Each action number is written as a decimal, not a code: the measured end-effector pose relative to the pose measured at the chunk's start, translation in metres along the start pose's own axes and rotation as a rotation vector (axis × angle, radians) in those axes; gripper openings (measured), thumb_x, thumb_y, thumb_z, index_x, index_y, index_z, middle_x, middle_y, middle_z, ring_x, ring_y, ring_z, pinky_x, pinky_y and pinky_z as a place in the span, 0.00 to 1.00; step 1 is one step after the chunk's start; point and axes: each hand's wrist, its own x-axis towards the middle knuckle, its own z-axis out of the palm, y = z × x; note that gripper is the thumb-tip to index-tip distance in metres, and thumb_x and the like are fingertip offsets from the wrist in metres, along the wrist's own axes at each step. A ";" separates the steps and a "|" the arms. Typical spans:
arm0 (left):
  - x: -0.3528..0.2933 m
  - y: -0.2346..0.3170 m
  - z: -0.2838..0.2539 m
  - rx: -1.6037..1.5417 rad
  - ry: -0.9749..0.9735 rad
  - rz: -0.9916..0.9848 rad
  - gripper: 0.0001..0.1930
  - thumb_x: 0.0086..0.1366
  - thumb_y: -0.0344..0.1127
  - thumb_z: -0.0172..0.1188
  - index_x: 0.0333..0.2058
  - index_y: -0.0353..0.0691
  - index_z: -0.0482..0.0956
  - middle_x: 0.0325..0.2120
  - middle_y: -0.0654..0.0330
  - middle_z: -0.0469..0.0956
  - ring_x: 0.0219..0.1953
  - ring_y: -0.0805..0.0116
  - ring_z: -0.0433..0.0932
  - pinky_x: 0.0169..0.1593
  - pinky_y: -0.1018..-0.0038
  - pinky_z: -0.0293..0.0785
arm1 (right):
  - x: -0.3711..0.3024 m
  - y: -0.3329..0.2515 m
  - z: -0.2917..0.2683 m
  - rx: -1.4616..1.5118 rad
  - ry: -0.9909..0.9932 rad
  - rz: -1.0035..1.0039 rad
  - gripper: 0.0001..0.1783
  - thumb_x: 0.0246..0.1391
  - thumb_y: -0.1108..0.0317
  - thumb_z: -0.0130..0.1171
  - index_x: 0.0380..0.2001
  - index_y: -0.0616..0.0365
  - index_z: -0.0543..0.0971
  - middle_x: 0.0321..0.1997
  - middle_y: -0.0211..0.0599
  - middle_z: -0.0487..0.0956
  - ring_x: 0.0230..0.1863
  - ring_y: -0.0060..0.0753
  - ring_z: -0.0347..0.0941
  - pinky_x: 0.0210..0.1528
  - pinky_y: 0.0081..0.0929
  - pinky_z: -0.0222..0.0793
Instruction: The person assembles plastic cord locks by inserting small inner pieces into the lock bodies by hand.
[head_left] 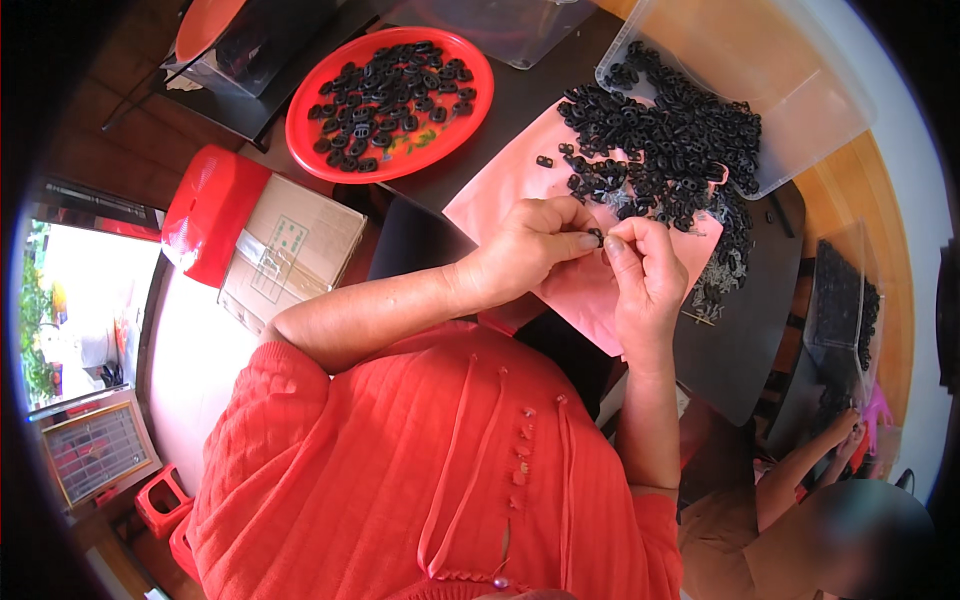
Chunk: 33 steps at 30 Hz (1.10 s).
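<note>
Can count one left hand (540, 245) and one right hand (650, 268), with one small black part (597, 237) at the fingertips. On one red round tray (457, 132), can see some dozens of black pieces (385, 85), too crowded for exact number. On one pink sheet (500, 190), can see one uncountable heap (660, 130). Can also count two clear bins (800, 90) at right side, one cardboard box (290, 240), two red stools (160, 503) (one partly hidden) and one other person (735, 545).

Head-worn fisheye view, left unit of a side-by-side pair, lens directed downward from above the wearer's red top (400, 470), upright and unmirrored, left hand (535, 245) and right hand (648, 270) at close range near centre, dark table (755, 300) beyond, straight edges bending toward the rim.
</note>
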 end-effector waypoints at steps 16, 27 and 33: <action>-0.002 -0.003 0.004 -0.016 0.039 0.050 0.04 0.67 0.25 0.60 0.38 0.29 0.80 0.26 0.64 0.77 0.27 0.80 0.74 0.30 0.79 0.72 | 0.006 -0.010 -0.011 -0.069 -0.143 -0.045 0.05 0.60 0.81 0.59 0.36 0.62 0.73 0.28 0.35 0.75 0.26 0.28 0.70 0.30 0.26 0.67; -0.001 -0.010 0.008 0.011 0.058 0.085 0.05 0.68 0.29 0.61 0.39 0.32 0.80 0.25 0.65 0.79 0.24 0.83 0.74 0.25 0.83 0.69 | -0.018 0.006 0.007 0.202 0.044 0.123 0.03 0.62 0.78 0.61 0.35 0.62 0.76 0.30 0.24 0.75 0.29 0.14 0.67 0.31 0.16 0.65; -0.005 0.003 0.006 -0.015 0.030 -0.041 0.06 0.68 0.29 0.61 0.39 0.32 0.80 0.21 0.62 0.78 0.17 0.79 0.72 0.19 0.82 0.67 | -0.017 0.006 0.002 0.173 0.095 0.117 0.03 0.61 0.78 0.61 0.36 0.63 0.77 0.30 0.23 0.75 0.29 0.13 0.66 0.33 0.15 0.64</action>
